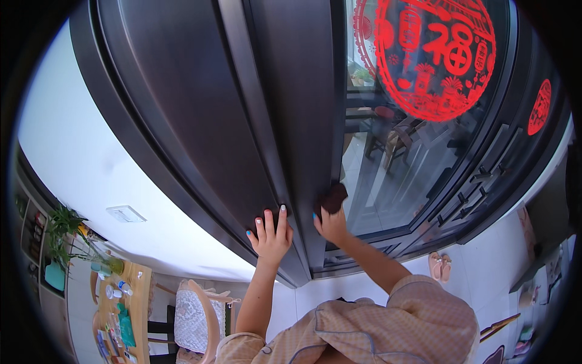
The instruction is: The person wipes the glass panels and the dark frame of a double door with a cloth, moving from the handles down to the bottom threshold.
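My right hand [333,226] grips a dark brown cloth [335,199] and presses it to the dark door frame [298,113], by the edge of the glass pane [386,191]. With fingers spread, my left hand [271,241] rests flat on the same dark frame, left of the cloth, near a raised vertical strip. Its nails are painted in several colours. A large round red paper-cut decoration [436,59] sits high on the glass. Table legs and a tiled floor show through the pane.
To the right are door handles [482,175] and a smaller red decoration [539,107]. Pink slippers [439,266] lie on the tiled floor. At lower left stand a cluttered wooden table [142,314] and a chair with a lace cover [193,314]. A wall switch [126,214] is on the white wall.
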Available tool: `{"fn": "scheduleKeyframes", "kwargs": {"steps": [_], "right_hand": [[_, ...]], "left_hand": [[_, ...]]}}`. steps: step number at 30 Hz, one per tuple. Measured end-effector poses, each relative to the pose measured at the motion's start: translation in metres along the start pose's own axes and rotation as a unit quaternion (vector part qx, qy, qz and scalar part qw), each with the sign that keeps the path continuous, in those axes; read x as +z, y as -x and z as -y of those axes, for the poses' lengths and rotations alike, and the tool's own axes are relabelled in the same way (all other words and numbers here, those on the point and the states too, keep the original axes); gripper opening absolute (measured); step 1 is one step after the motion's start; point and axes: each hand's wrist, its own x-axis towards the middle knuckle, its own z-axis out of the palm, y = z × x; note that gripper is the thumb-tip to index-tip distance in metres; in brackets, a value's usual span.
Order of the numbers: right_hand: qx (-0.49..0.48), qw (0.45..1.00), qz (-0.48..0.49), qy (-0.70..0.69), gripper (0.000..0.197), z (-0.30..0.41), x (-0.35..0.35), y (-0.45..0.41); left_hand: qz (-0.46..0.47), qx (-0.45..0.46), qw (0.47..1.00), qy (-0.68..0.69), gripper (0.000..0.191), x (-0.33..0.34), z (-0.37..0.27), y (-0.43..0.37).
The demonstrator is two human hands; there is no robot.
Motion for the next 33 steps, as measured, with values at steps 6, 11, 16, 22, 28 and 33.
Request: {"fn": "scheduleKeyframes", "kwargs": {"steps": [6,11,16,22,28,33], "right_hand": [[-0.092,0.974,-0.19,0.084,0.05,0.037,-0.077,-0.215],[-0.111,0.95,-0.246,0.159,0.035,0.073,-0.114,-0.295],[-0.136,0.95,-0.125,0.252,0.035,0.064,-0.053,-0.197],[-0.146,0.963,0.04,0.224,0.032,0.003,0.024,0.002],[-0.14,0.972,0.076,0.172,0.023,0.008,0.012,-0.001],[-0.111,0.966,-0.121,0.201,0.025,0.049,-0.057,-0.179]], "left_hand": [[0.023,-0.016,1.0,0.005,0.044,-0.002,0.003,0.004],[0.009,-0.005,1.0,0.023,0.045,-0.003,0.001,0.001],[0.014,0.005,1.0,0.018,0.043,-0.006,0.006,0.003],[0.008,0.008,1.0,0.023,0.044,-0.002,-0.001,0.001],[0.009,0.01,1.0,0.008,0.044,-0.001,0.002,0.0],[0.004,0.007,1.0,0.009,0.044,0.0,0.005,0.003]]}}
